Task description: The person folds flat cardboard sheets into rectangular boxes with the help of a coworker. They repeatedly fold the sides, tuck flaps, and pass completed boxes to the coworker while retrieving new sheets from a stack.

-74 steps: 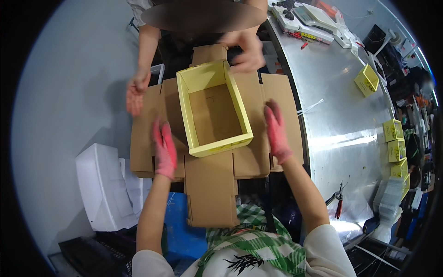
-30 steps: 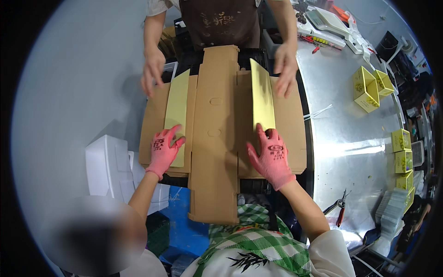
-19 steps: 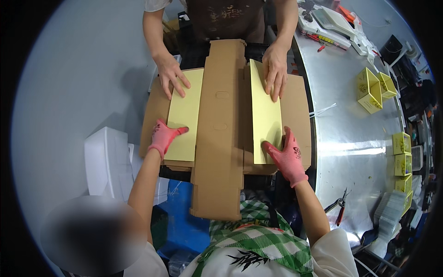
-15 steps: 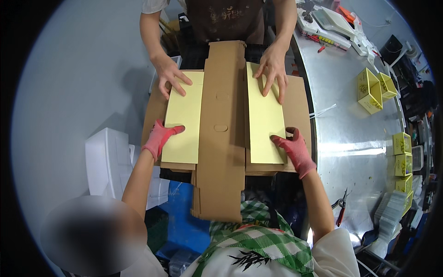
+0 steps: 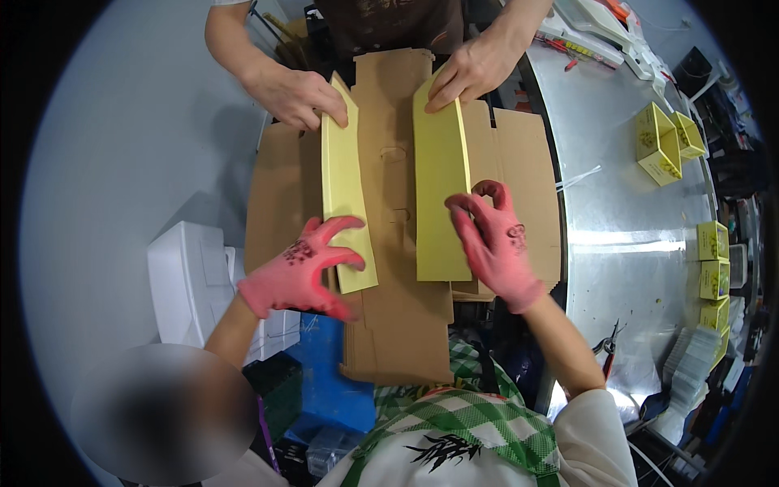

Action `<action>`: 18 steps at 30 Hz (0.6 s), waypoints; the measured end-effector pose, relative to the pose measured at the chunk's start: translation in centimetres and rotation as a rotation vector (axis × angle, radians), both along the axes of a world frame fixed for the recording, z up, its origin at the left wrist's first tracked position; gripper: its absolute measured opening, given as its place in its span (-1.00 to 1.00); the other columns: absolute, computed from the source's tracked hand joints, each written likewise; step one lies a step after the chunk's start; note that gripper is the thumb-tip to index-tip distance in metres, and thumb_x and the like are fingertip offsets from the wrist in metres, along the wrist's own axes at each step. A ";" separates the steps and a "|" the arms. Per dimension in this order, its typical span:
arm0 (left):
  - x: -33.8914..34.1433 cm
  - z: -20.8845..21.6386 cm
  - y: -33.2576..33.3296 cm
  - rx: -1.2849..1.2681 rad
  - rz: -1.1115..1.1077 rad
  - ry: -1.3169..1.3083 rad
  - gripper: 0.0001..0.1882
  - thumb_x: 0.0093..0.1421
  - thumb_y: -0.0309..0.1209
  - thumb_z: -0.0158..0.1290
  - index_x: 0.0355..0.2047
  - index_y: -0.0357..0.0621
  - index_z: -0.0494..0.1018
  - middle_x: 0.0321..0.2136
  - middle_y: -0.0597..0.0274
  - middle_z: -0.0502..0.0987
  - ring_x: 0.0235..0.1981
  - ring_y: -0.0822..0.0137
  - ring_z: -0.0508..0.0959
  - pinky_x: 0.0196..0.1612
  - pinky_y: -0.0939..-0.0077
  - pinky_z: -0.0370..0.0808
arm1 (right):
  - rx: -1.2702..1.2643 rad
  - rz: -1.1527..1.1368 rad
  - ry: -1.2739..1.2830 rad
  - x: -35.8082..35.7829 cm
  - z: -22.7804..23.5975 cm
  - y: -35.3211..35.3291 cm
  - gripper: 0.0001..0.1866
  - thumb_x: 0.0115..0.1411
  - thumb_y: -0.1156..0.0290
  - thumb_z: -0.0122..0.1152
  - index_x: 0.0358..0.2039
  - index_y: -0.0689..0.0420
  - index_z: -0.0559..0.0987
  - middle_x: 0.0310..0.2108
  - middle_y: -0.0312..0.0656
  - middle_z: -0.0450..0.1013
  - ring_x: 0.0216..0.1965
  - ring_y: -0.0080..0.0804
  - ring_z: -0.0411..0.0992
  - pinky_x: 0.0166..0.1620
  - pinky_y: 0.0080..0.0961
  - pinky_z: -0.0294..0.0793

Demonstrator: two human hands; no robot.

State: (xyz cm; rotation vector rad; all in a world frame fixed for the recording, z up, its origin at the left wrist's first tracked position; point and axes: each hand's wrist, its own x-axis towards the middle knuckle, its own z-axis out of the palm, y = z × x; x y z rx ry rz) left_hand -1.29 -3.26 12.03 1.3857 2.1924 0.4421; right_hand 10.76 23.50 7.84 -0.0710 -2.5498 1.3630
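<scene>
A creased brown cardboard sheet (image 5: 398, 333) lies lengthwise before me, with two pale yellow card panels on its long sides. My left hand (image 5: 302, 272), in a pink glove, is open, fingers spread over the near end of the left yellow panel (image 5: 347, 191). My right hand (image 5: 499, 247), also pink-gloved, is at the outer edge of the right yellow panel (image 5: 440, 203). Its fingers are curled but apart, their tips by the panel's face. Across from me, a co-worker's hands (image 5: 302, 96) grip the far ends of both panels, which stand tilted with their outer edges raised.
More flat cardboard (image 5: 523, 178) is stacked beneath. On the right runs a metal table (image 5: 604, 243) with red-handled snips (image 5: 607, 353), small yellow boxes (image 5: 659, 142) and clear plastic containers (image 5: 686, 369). A white foam box (image 5: 191, 284) and a blue crate (image 5: 324, 373) stand at lower left.
The yellow panels have gone from lying flat to tilted up, closer to the middle. The co-worker's hands now grip their far ends. My left hand has moved right and spread; my right hand has shifted left.
</scene>
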 end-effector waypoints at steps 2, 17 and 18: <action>-0.1 1.7 -0.6 -0.156 -0.033 -0.200 -0.23 -0.29 -0.20 0.42 -0.01 -0.08 0.41 0.27 0.00 0.03 0.19 -0.13 0.13 0.18 0.13 0.30 | -0.169 0.208 0.046 1.5 0.6 2.2 -0.62 0.05 0.72 -0.03 -0.10 0.15 0.48 0.22 0.11 0.07 0.04 0.00 0.33 -0.07 -0.35 0.40; 0.3 -2.8 4.6 0.333 0.166 0.594 -0.63 -0.12 -0.17 0.30 -0.27 0.05 0.56 -0.59 0.36 0.40 -0.61 0.21 0.38 -0.51 0.38 0.38 | 0.446 0.257 0.292 -2.6 1.0 3.4 -0.70 -0.24 0.14 0.37 -0.55 -0.04 0.46 -0.48 -0.35 0.31 -0.44 -0.29 0.28 -0.35 -0.34 0.29; 1.4 -3.0 5.7 0.335 0.275 0.606 -0.60 -0.10 -0.18 0.29 -0.22 0.06 0.56 -0.59 0.36 0.40 -0.60 0.21 0.39 -0.50 0.37 0.39 | 0.474 0.192 0.348 -3.5 0.7 1.9 -0.70 -0.22 0.14 0.38 -0.58 -0.04 0.45 -0.54 -0.35 0.27 -0.48 -0.29 0.26 -0.38 -0.35 0.26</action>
